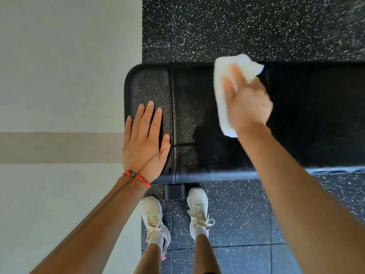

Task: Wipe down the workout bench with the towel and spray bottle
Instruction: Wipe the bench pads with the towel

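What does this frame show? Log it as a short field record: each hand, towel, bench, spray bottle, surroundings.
left hand: left hand flat, fingers straight, resting on the end pad of the bench
right hand: right hand pressing the towel onto the bench top; blurred
towel: white, folded, lying across the bench under the right hand
bench: black, padded, extends right out of frame
spray bottle: not in view
wrist: red bracelet on the left wrist
floor: speckled black rubber floor; white shoes at the bench's near side
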Available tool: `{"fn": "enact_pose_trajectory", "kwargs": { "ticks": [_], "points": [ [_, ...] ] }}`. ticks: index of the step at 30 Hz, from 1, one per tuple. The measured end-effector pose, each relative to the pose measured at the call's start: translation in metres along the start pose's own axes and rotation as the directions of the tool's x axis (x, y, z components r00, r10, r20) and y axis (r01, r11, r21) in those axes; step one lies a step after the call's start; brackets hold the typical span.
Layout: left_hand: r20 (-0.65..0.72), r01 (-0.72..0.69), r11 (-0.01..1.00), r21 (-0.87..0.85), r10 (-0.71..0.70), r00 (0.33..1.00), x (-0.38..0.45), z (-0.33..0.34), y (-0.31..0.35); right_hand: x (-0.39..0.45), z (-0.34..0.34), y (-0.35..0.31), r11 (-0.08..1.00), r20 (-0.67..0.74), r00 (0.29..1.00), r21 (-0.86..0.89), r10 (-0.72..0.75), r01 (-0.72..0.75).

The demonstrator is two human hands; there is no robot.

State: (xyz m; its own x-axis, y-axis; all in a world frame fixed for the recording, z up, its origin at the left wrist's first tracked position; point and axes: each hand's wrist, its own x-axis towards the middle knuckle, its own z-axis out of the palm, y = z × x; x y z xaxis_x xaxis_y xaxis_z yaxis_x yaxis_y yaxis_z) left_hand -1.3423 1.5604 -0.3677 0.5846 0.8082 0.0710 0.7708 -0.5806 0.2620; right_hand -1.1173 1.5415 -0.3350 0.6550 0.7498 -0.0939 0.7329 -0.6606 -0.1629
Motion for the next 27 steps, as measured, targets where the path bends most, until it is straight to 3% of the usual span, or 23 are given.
{"fn": "enact_pose_trajectory", "kwargs": {
  "ticks": [3, 6, 10, 13, 15, 18, 21, 23, 27],
  "points": [
    [-0.024, 0.013, 1.0, 0.011, -0.013, 1.0, -0.001, 0.0, 0.003, 0.0, -0.007, 0.014, 0.995, -0.084, 0.991, -0.01, 0.103, -0.104],
    [-0.043, 0.012, 1.0, 0.019, -0.012, 0.999, -0.002, 0.001, 0.004, -0.006, 0.007, -0.022, 0.983, -0.104, 0.978, 0.048, 0.183, -0.178],
    [-0.054, -0.003, 1.0, 0.02, 0.004, 0.999, -0.002, 0.001, 0.002, -0.029, 0.027, -0.076, 0.995, -0.141, 0.986, 0.024, -0.093, 0.097],
    [-0.048, -0.004, 1.0, 0.01, 0.004, 0.999, -0.002, 0.001, 0.0, -0.019, 0.024, -0.053, 0.982, -0.182, 0.965, -0.021, -0.188, 0.187],
    [-0.057, 0.0, 1.0, 0.008, 0.001, 0.998, -0.001, 0.002, 0.0, -0.014, 0.012, -0.013, 0.992, -0.174, 0.977, -0.056, -0.125, 0.117],
    [-0.075, -0.004, 1.0, 0.01, 0.004, 0.997, -0.002, 0.003, 0.002, -0.014, -0.006, 0.032, 0.995, -0.019, 0.995, 0.003, 0.1, -0.099],
    [-0.086, -0.001, 1.0, 0.018, 0.003, 0.996, -0.003, 0.003, 0.004, -0.021, -0.005, 0.025, 0.972, -0.066, 0.97, 0.032, 0.234, -0.233],
    [-0.082, 0.001, 1.0, 0.02, 0.0, 0.997, -0.003, 0.003, 0.005, -0.035, 0.008, 0.0, 0.983, -0.075, 0.98, 0.0, 0.185, -0.185],
    [-0.039, -0.004, 1.0, 0.015, 0.004, 0.999, -0.003, 0.0, 0.004, -0.062, 0.018, -0.034, 0.997, -0.133, 0.988, 0.021, -0.077, 0.08]
  ]
}}
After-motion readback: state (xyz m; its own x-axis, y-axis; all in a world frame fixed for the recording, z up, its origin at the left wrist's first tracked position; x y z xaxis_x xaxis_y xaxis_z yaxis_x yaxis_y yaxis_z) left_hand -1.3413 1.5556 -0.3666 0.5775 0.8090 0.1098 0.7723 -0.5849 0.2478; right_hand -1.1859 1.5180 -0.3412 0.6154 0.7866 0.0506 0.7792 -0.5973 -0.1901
